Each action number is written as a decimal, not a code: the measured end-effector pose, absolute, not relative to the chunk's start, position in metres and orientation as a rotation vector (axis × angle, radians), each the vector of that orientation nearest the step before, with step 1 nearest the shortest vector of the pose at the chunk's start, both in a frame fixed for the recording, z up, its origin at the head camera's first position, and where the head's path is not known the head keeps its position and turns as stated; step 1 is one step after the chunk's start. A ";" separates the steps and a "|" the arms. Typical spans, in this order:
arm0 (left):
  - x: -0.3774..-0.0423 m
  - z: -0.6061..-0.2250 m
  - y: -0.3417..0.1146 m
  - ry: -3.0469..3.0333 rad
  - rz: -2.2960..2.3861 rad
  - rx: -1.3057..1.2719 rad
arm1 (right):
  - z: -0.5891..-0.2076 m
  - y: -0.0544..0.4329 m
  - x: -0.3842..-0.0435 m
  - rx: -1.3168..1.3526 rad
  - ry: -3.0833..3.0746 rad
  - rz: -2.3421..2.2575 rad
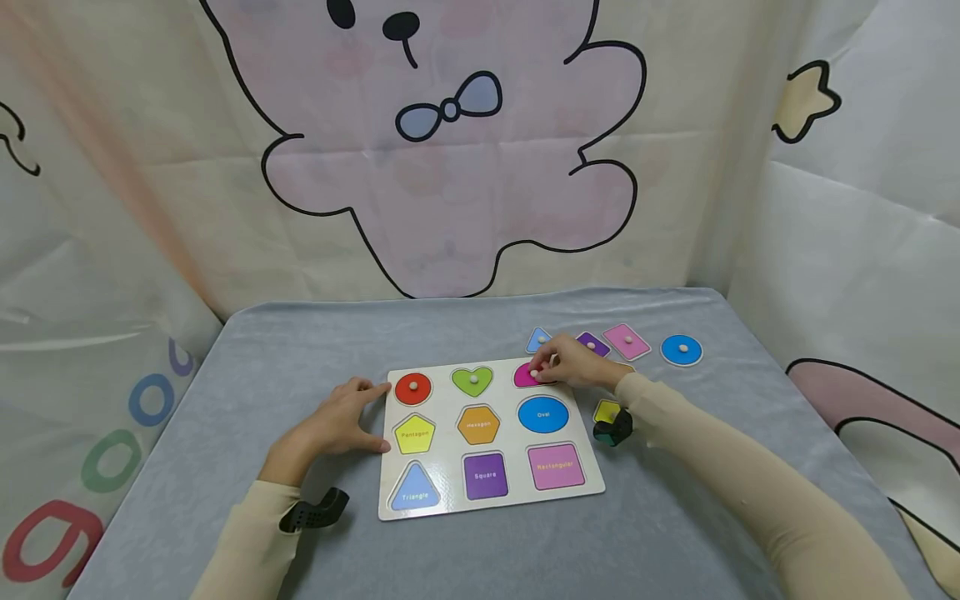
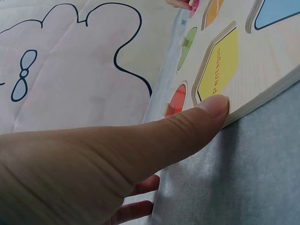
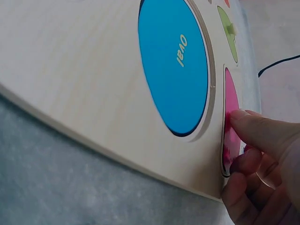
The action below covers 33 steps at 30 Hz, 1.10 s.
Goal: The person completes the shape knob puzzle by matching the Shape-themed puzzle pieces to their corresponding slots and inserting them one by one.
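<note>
A pale wooden shape puzzle board (image 1: 442, 392) lies on the table. My right hand (image 1: 573, 363) is at its far right corner, thumb and fingers pinching the knob of a magenta puzzle piece (image 3: 229, 96), which sits at its recess. My left hand (image 1: 337, 423) rests along the left edge, fingers extended near the far corner and thumb (image 2: 211, 110) touching the edge beside the yellow Pentagon recess (image 2: 220, 65). A red round piece (image 1: 413, 388) and a green heart piece (image 1: 472, 382) sit in the board, knobs up. Printed recesses such as Oval (image 1: 543, 414) hold no knobbed piece.
Beyond the board's right corner lie a light blue triangle (image 1: 537, 339), a purple piece (image 1: 595, 342), a pink rectangle (image 1: 627, 342) and a blue oval (image 1: 682, 350). A yellow piece (image 1: 607, 410) is partly hidden by the right wrist. Grey cloth (image 1: 330, 333) covers the table.
</note>
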<state>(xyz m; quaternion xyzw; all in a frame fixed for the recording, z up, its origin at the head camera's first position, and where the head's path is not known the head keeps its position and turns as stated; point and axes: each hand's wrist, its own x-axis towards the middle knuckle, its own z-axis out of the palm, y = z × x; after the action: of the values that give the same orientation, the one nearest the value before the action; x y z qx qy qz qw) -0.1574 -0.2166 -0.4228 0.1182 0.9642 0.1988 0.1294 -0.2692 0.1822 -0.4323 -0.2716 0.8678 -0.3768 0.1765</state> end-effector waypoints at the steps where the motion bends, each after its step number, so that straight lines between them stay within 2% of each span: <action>1: -0.158 -0.423 -0.217 2.804 0.577 0.347 | -0.432 0.182 -0.269 -0.760 2.461 -1.063; 33: -0.161 -0.424 -0.220 2.801 0.568 0.359 | -0.439 0.184 -0.266 -0.717 2.490 -1.085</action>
<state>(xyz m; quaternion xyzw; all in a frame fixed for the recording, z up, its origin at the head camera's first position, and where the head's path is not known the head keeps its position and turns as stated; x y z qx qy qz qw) -0.1612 -0.2196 -0.4243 0.1237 0.9641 0.1956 0.1300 -0.2663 0.1842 -0.4392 -0.2518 0.8742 -0.3810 0.1653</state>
